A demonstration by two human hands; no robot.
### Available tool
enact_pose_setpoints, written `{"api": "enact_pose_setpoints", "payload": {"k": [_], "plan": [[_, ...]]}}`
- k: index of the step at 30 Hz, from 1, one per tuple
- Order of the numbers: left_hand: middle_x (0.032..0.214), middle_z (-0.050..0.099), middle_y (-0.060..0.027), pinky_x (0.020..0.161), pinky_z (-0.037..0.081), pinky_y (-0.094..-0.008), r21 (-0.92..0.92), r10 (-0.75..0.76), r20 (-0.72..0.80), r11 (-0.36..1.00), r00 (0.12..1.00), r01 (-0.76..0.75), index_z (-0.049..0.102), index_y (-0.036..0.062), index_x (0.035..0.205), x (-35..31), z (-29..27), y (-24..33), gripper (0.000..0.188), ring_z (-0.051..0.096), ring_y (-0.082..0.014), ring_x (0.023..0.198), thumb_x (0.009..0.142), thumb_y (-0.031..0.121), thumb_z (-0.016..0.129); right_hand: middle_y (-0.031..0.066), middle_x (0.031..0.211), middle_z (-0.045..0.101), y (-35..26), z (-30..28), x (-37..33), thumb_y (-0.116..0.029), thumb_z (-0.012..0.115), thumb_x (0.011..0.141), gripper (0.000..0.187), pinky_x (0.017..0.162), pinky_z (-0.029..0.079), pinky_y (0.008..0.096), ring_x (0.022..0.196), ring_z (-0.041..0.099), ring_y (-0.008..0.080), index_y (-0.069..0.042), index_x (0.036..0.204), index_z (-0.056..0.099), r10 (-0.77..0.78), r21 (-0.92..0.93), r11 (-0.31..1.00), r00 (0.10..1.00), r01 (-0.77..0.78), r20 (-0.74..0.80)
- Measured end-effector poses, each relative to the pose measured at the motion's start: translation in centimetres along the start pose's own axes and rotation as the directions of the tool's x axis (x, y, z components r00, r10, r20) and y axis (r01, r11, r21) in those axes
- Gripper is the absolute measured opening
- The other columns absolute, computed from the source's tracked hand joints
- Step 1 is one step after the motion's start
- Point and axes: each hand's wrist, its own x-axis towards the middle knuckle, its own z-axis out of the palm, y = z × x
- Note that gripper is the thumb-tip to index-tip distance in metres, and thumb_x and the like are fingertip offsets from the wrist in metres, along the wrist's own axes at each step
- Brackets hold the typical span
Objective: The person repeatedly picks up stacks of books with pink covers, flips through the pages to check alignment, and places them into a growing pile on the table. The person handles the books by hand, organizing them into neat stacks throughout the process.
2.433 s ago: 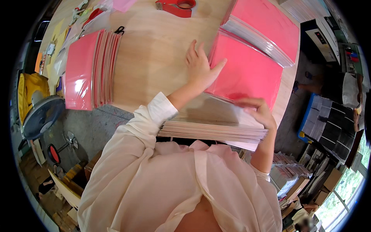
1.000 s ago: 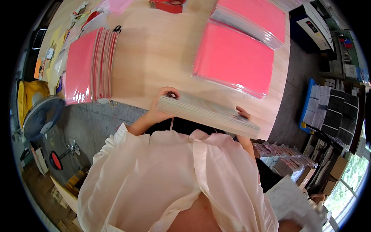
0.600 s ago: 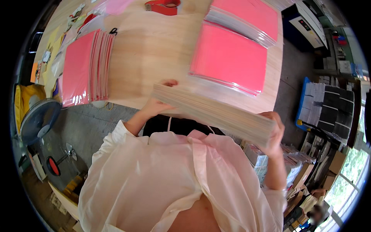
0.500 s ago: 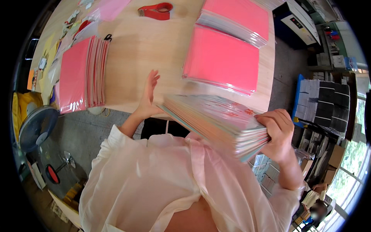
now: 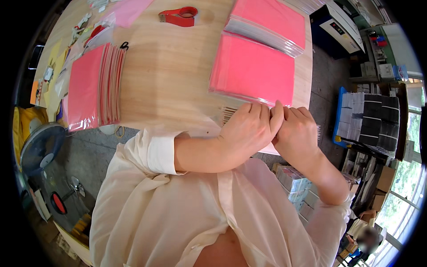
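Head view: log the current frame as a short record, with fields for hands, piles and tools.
Hands: left hand and right hand close together, over a stack
Grip: hidden
Stack: edges showing, mostly covered by the hands
Left pile: pink, glossy
Near right pile: pink, just beyond the hands
Far right pile: pink, behind that one
Tape dispenser: red, on the table
Scissors: black handles, by the left pile

Desk [image 5: 162, 80], clock read from its middle, 12 farthest. At 12: tape dispenser [image 5: 180, 18]. At 2: far stack [image 5: 271, 20]. At 3: near stack [image 5: 253, 66], just before it. At 4: bundle [image 5: 226, 115] beneath both hands [image 5: 251, 127]. At 9: third stack [image 5: 85, 89]. At 10: scissors [image 5: 124, 45]. Off desk, at 8: fan [image 5: 42, 149].
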Motion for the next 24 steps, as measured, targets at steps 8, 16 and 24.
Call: {"api": "enact_pose_setpoints", "payload": {"k": [8, 16, 24], "plan": [[0.079, 0.058, -0.0065, 0.062, 0.046, -0.0325, -0.307, 0.055, 0.022, 0.951, 0.998, -0.045, 0.053, 0.0057, 0.087, -1.8, -1.1, -5.1, 0.031, 0.060, -0.0223, 0.072, 0.065, 0.015, 0.071, 0.0143, 0.153, 0.036, 4.9, -0.4, -7.5, -0.034, 0.093, 0.053, 0.119, 0.119, 0.014, 0.0555, 0.145, 0.027, 0.0361, -0.005, 0.149, 0.029, 0.366, 0.415, 0.870, 0.913, -0.267, -0.178], [0.087, 0.065, -0.0100, 0.072, 0.049, -0.0368, -0.483, -0.118, -0.002, 0.870, 0.993, 0.103, 0.060, 0.0048, 0.095, -7.2, -1.9, -10.0, 0.038, 0.063, -0.0295, 0.079, 0.066, 0.014, 0.083, 0.0155, 0.136, 0.054, 4.4, 14.3, -5.1, -0.010, 0.081, 0.064, 0.077, 0.111, 0.036, 0.0450, 0.130, 0.049, 0.0345, -0.004, 0.133, 0.049, 0.200, 0.639, 0.765, 0.972, -0.076, -0.123], [0.101, 0.064, -0.0072, 0.084, 0.049, -0.0308, -0.845, -0.476, 0.273, 0.297, 0.836, 0.445, 0.062, 0.0049, 0.101, -17.8, 6.0, -16.0, 0.032, 0.062, -0.0182, 0.094, 0.076, 0.014, 0.080, 0.0102, 0.081, 0.065, 0.3, 6.3, -0.2, -0.008, 0.075, 0.066, 0.035, 0.061, 0.051, 0.0387, 0.068, 0.065, 0.0302, -0.004, 0.098, 0.061, -0.040, 0.469, 0.883, 0.999, 0.033, 0.005]]}}
